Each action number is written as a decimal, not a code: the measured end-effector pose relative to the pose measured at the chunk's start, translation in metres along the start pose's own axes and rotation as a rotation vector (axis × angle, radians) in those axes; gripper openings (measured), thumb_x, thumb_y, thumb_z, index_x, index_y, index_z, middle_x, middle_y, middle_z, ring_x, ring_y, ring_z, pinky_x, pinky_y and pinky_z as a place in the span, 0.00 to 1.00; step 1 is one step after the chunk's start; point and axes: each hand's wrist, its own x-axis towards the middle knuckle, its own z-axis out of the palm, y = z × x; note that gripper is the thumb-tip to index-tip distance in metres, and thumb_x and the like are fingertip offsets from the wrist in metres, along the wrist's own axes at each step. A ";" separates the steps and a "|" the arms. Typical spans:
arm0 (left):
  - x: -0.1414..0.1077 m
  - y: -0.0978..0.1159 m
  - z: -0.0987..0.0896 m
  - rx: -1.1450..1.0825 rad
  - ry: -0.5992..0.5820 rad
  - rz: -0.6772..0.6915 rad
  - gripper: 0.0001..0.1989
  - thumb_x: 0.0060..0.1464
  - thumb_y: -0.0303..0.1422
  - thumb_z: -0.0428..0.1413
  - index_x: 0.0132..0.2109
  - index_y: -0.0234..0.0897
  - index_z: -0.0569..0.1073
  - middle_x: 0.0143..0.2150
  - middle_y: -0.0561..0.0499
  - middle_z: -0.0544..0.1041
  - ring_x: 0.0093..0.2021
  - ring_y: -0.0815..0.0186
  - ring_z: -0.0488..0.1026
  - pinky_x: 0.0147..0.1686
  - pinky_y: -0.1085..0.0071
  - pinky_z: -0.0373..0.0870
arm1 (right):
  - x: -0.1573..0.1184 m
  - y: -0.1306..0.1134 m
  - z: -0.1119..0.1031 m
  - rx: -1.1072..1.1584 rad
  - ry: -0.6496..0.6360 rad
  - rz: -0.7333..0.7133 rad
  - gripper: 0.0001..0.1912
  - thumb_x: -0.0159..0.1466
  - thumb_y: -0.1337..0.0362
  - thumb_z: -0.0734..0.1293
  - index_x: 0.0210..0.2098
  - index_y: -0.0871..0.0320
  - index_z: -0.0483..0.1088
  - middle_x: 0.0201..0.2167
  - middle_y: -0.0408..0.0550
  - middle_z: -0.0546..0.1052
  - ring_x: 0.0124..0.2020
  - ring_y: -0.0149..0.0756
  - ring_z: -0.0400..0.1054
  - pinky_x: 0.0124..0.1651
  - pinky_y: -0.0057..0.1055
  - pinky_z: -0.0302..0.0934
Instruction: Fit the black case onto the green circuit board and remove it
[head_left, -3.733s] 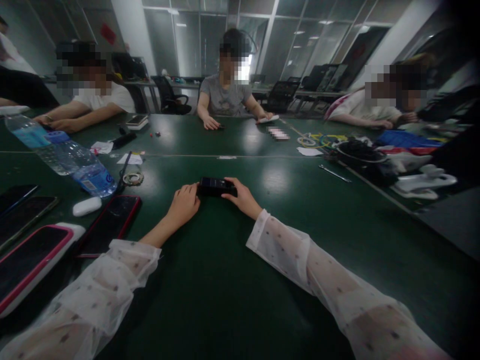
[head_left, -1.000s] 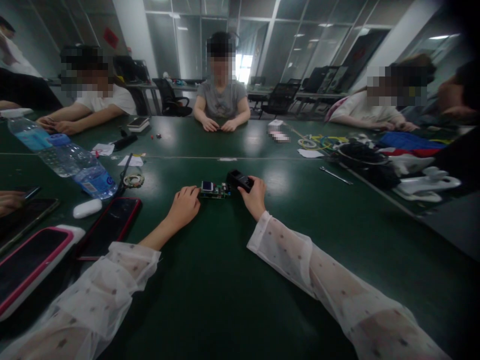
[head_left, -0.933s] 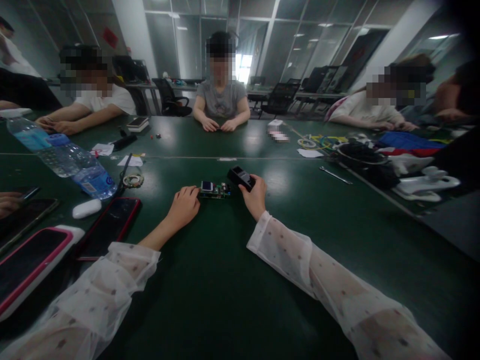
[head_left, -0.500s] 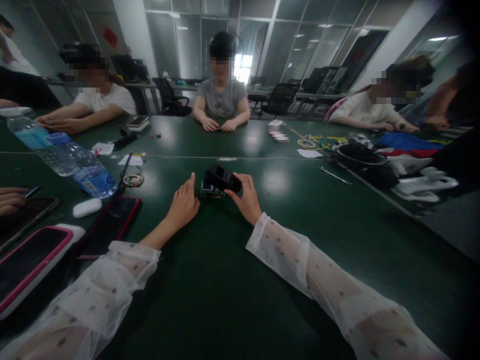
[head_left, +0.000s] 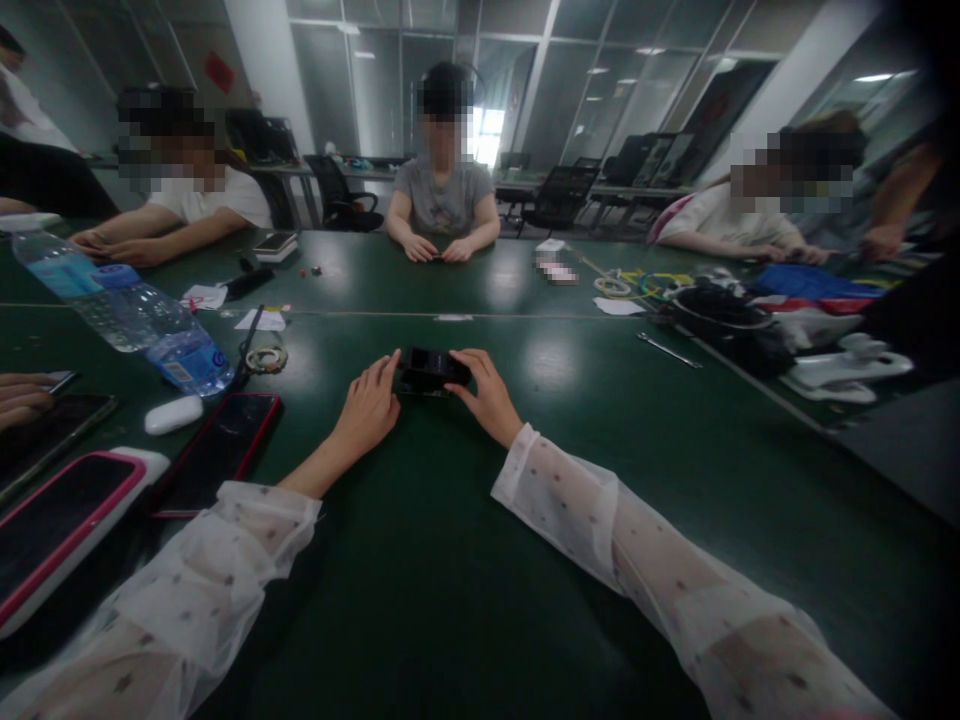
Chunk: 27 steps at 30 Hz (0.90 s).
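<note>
A black case [head_left: 431, 367] lies level over a small circuit board [head_left: 433, 391] on the dark green table, and only the board's near edge shows beneath it. My right hand [head_left: 485, 394] grips the case's right end between thumb and fingers. At the left end, the fingertips of my left hand [head_left: 369, 402] rest against or right beside the case, its fingers apart and not wrapped around it. Whether the left fingertips press on the case or the board cannot be made out.
Phones [head_left: 217, 455], a white earbud case [head_left: 174, 415] and lying water bottles [head_left: 161, 330] are on the left. A wrench [head_left: 669, 350] and cables [head_left: 637, 284] lie right. Several people sit around the table [head_left: 600, 480].
The black case was tilted above the board and has come down flat over it, hiding most of it. My right hand lowered with it; my left fingertips moved slightly right, to its left end.
</note>
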 end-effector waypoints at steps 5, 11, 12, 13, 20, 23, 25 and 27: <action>0.000 -0.001 0.001 0.009 0.008 0.009 0.35 0.60 0.26 0.47 0.71 0.34 0.44 0.66 0.35 0.61 0.62 0.50 0.63 0.56 0.53 0.65 | 0.001 0.004 0.002 0.011 0.013 -0.040 0.26 0.66 0.64 0.66 0.61 0.49 0.60 0.56 0.52 0.66 0.60 0.46 0.63 0.64 0.49 0.61; 0.001 -0.002 0.002 0.029 -0.023 -0.013 0.31 0.61 0.27 0.46 0.70 0.34 0.49 0.64 0.37 0.63 0.61 0.52 0.64 0.57 0.53 0.65 | 0.001 0.007 0.004 0.011 -0.038 -0.045 0.26 0.66 0.65 0.66 0.61 0.48 0.59 0.58 0.52 0.66 0.61 0.47 0.63 0.64 0.51 0.60; 0.001 -0.002 0.002 0.031 -0.034 -0.017 0.30 0.62 0.28 0.46 0.70 0.33 0.51 0.63 0.37 0.64 0.61 0.52 0.64 0.57 0.53 0.65 | 0.001 0.007 0.004 0.005 -0.046 -0.043 0.26 0.65 0.65 0.66 0.62 0.47 0.59 0.58 0.52 0.66 0.62 0.47 0.62 0.64 0.52 0.60; 0.001 -0.002 0.002 0.033 -0.044 -0.020 0.29 0.62 0.28 0.46 0.69 0.33 0.52 0.63 0.37 0.65 0.61 0.52 0.64 0.57 0.53 0.64 | 0.000 0.007 0.004 -0.002 -0.052 -0.043 0.27 0.65 0.65 0.66 0.62 0.47 0.58 0.59 0.52 0.65 0.62 0.48 0.61 0.64 0.53 0.60; 0.001 -0.002 0.000 0.028 -0.049 -0.015 0.29 0.62 0.28 0.45 0.69 0.32 0.53 0.62 0.37 0.66 0.61 0.52 0.63 0.58 0.53 0.64 | 0.000 0.007 0.004 -0.014 -0.053 -0.029 0.28 0.62 0.66 0.69 0.60 0.50 0.59 0.56 0.53 0.66 0.60 0.48 0.63 0.63 0.51 0.61; 0.001 -0.001 -0.001 0.021 -0.033 -0.012 0.31 0.62 0.28 0.46 0.70 0.34 0.49 0.62 0.37 0.66 0.61 0.52 0.63 0.58 0.54 0.64 | 0.000 0.010 0.005 -0.002 -0.063 0.007 0.31 0.62 0.65 0.70 0.62 0.50 0.57 0.57 0.54 0.64 0.59 0.48 0.63 0.61 0.50 0.63; 0.001 0.000 -0.001 0.025 -0.032 -0.013 0.32 0.62 0.27 0.46 0.71 0.35 0.47 0.62 0.38 0.65 0.61 0.52 0.64 0.57 0.53 0.64 | 0.000 0.011 0.005 0.011 -0.097 0.032 0.32 0.62 0.65 0.70 0.62 0.50 0.57 0.55 0.53 0.64 0.58 0.47 0.64 0.60 0.50 0.64; 0.001 0.001 -0.002 0.032 -0.039 -0.013 0.32 0.62 0.27 0.46 0.71 0.35 0.48 0.63 0.38 0.65 0.61 0.52 0.64 0.57 0.53 0.65 | -0.001 0.012 0.005 0.013 -0.153 0.044 0.32 0.62 0.65 0.70 0.62 0.50 0.58 0.53 0.52 0.65 0.56 0.46 0.66 0.59 0.50 0.65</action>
